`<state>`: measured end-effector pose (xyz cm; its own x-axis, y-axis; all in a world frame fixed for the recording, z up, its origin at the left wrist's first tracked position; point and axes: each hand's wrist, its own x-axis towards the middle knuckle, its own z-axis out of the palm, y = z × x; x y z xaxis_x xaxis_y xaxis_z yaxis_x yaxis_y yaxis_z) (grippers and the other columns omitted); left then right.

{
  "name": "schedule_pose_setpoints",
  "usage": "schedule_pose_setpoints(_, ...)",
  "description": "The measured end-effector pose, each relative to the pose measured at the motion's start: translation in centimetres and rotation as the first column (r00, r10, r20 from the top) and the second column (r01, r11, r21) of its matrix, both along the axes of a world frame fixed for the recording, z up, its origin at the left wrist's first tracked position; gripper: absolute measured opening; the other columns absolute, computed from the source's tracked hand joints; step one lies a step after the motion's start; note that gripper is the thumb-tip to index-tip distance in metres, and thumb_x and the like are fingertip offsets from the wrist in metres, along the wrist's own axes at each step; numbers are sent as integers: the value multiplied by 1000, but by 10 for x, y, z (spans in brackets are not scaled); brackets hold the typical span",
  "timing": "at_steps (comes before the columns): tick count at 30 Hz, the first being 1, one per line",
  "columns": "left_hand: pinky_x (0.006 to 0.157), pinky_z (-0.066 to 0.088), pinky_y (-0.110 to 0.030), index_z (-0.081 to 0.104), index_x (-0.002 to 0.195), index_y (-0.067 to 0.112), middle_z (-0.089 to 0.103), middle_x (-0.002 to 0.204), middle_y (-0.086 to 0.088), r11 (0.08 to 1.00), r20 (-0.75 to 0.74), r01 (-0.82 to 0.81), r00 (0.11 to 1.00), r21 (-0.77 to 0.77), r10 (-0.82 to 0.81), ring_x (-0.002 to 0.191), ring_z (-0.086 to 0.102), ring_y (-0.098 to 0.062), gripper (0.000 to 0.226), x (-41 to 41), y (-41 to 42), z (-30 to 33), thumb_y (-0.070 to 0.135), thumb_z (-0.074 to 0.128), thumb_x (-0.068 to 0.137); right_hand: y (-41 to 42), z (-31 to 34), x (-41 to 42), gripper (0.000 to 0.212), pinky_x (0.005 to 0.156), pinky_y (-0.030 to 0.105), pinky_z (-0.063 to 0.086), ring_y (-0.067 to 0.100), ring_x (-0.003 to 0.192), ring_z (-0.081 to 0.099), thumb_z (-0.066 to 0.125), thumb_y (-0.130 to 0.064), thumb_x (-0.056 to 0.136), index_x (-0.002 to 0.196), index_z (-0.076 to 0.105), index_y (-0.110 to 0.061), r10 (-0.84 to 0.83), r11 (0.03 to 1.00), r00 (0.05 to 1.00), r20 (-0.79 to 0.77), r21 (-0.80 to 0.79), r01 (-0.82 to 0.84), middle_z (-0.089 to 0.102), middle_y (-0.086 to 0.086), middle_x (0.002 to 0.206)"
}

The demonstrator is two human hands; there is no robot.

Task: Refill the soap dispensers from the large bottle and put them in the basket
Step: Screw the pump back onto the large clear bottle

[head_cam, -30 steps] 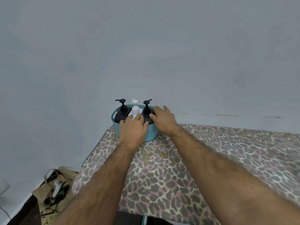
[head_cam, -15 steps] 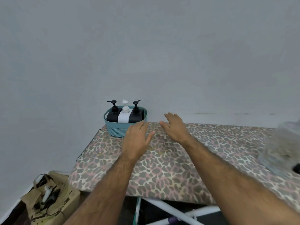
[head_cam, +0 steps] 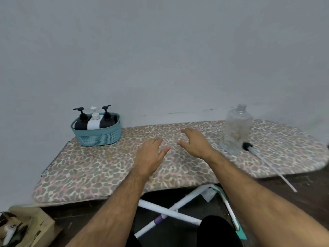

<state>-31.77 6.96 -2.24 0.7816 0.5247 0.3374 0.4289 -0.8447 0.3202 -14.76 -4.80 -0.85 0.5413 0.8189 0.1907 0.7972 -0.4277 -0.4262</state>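
Note:
A teal basket point(head_cam: 99, 138) stands at the far left of the leopard-print ironing board point(head_cam: 92, 168). Inside it stand a black dispenser point(head_cam: 81, 120), a white dispenser point(head_cam: 94, 120) and a second black dispenser point(head_cam: 107, 117), all upright with pumps on. The large clear bottle point(head_cam: 237, 129) stands uncapped at the right. Its black pump with a long tube point(head_cam: 263, 157) lies beside it, reaching past the board's edge. My left hand point(head_cam: 149, 155) and my right hand point(head_cam: 195, 142) hover over the middle of the board, fingers relaxed, holding nothing.
The board's white folding legs point(head_cam: 178, 207) show below its front edge. A brown paper bag point(head_cam: 25, 227) with a white controller inside sits on the dark floor at the lower left. A plain grey wall point(head_cam: 160, 59) runs right behind the board.
Both hands have let go of the basket and drawn back to the middle of the board. The view has shifted right, bringing the large bottle and its pump into sight.

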Motion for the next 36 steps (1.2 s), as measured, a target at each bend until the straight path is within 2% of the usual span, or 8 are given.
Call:
schedule_pose_setpoints(8, 110, 32, -32, 49, 143, 14, 53, 144, -4, 989, 22, 135, 991, -61, -134, 132, 48, -18, 66, 52, -72, -5, 60, 38, 97, -87, -8, 25, 46, 105, 35, 38, 20, 131, 47, 56, -41, 96, 134, 56, -15, -85, 994, 995, -45, 64, 87, 54, 4, 140)
schedule_pose_setpoints(12, 110, 35, -33, 48, 144, 16, 53, 145, -3, 979, 72, 165, 985, -123, -157, 132, 48, -17, 64, 82, -95, -1, 59, 43, 97, -123, -4, 44, 28, 81, 33, 50, 13, 93, 64, 56, -38, 96, 106, 71, -17, -148, 972, 988, -44, 177, 153, 71, -3, 101)
schedule_pose_setpoints(14, 110, 36, -34, 47, 144, 16, 52, 146, -2, 971, 107, 182, 980, -154, -167, 133, 48, -17, 64, 98, -105, 2, 59, 44, 97, -140, -1, 55, 25, 68, 29, 47, 10, 73, 60, 56, -36, 96, 93, 72, -17, -211, 948, 977, -34, 237, 213, 68, -6, 81)
schedule_pose_setpoints(17, 111, 37, -36, 44, 147, 17, 49, 148, -2, 961, 133, 197, 976, -196, -173, 135, 46, -17, 66, 120, -112, 7, 59, 46, 96, -158, 7, 71, 22, 63, 30, 46, 10, 65, 56, 56, -32, 96, 86, 69, -17, -324, 895, 945, -31, 313, 317, 62, -7, 72)
schedule_pose_setpoints(23, 110, 38, -37, 32, 151, 21, 43, 151, 3, 860, 282, 279, 945, -428, -167, 136, 44, -17, 89, 173, -135, 22, 54, 74, 80, -185, 13, 119, 15, 64, 29, 48, 12, 70, 58, 56, -28, 93, 93, 68, -20, -490, 805, 862, -132, 310, 506, 62, -8, 77)
schedule_pose_setpoints(28, 116, 32, -50, 9, 157, 25, 23, 162, 0, 759, 298, 279, 947, -589, -117, 146, 29, -21, 123, 209, -133, 17, 56, 84, 65, -185, 11, 152, 17, 74, 35, 55, 14, 77, 62, 60, -30, 91, 103, 65, -20, -512, 792, 821, -251, 233, 565, 65, -4, 89)
schedule_pose_setpoints(33, 114, 35, -49, 15, 156, 28, 30, 158, 1, 713, 311, 314, 940, -626, -141, 142, 34, -20, 122, 227, -130, 8, 49, 89, 61, -174, 5, 174, 18, 77, 37, 56, 15, 79, 64, 60, -27, 90, 105, 63, -19, -512, 802, 806, -298, 169, 572, 65, -2, 93)
schedule_pose_setpoints(36, 98, 44, -35, 32, 145, 30, 48, 135, 11, 693, 351, 360, 922, -624, -163, 124, 49, -13, 101, 235, -132, 3, 35, 91, 64, -163, -3, 183, 16, 78, 37, 56, 17, 83, 63, 61, -26, 88, 103, 63, -19, -516, 815, 802, -301, 114, 568, 66, -1, 96)
